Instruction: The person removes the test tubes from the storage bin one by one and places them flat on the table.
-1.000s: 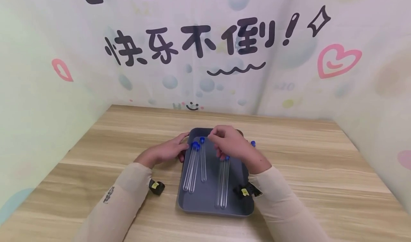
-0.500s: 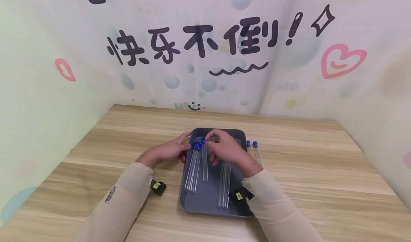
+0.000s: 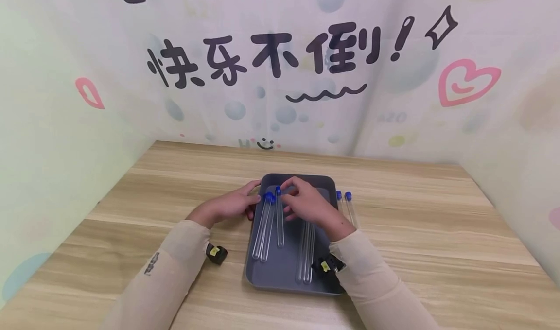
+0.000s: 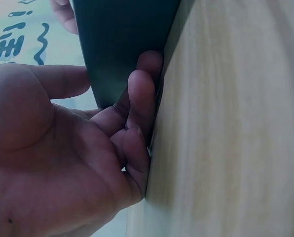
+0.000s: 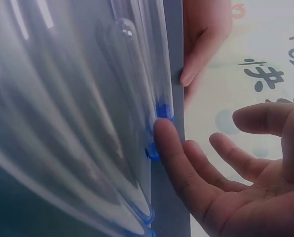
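Several clear test tubes with blue caps lie in a grey tray (image 3: 280, 279). My right hand (image 3: 306, 203) hovers over the tray, thumb and index finger spread apart beside the cap of a single test tube (image 3: 280, 223). In the right wrist view its fingertip overlaps that test tube (image 5: 132, 69) near the cap; contact cannot be told. To the left lie more test tubes (image 3: 262, 235); others (image 3: 305, 257) are partly hidden below my right hand. My left hand (image 3: 227, 204) rests at the tray's left side, its thumb at the rim and its lower fingers bent against the outer wall (image 4: 117, 44).
Outside the tray on the right, two capped test tubes (image 3: 348, 201) show on the wooden table (image 3: 415, 233), partly hidden by the right arm. A printed cloth (image 3: 218, 116) hangs behind the table.
My right hand has come down and left to the single test tube's cap; its thumb and index finger have since spread apart. My left hand stays at the tray's side.
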A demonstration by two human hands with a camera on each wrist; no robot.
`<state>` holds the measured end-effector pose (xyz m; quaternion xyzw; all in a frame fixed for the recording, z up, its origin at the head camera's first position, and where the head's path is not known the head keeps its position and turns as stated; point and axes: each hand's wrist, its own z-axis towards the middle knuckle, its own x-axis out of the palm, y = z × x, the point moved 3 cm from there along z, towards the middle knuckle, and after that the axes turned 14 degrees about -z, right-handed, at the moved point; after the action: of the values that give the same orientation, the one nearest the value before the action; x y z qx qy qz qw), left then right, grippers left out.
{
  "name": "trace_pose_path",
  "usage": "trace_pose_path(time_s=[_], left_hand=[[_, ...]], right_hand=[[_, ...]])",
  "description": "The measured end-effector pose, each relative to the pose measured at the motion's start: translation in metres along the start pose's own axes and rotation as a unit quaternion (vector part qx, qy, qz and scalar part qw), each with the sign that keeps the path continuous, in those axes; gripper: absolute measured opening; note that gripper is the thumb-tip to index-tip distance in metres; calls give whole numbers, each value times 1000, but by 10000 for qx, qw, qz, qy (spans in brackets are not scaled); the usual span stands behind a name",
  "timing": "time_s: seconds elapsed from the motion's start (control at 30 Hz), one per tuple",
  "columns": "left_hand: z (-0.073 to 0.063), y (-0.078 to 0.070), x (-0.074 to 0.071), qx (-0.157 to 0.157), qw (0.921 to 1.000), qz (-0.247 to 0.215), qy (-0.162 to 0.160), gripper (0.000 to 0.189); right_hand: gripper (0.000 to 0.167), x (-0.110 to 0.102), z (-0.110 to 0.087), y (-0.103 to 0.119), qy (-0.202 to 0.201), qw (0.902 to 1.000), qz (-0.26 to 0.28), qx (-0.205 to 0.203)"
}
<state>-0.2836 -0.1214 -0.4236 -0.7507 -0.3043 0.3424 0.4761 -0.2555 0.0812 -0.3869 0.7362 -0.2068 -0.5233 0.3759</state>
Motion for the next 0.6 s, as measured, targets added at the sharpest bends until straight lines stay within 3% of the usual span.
trace_pose_path(time_s=[0.6], left_hand=[[1, 0, 0, 34, 10000, 62, -35, 58]], right_hand=[[36, 8, 4, -7, 442, 9982, 329, 233]])
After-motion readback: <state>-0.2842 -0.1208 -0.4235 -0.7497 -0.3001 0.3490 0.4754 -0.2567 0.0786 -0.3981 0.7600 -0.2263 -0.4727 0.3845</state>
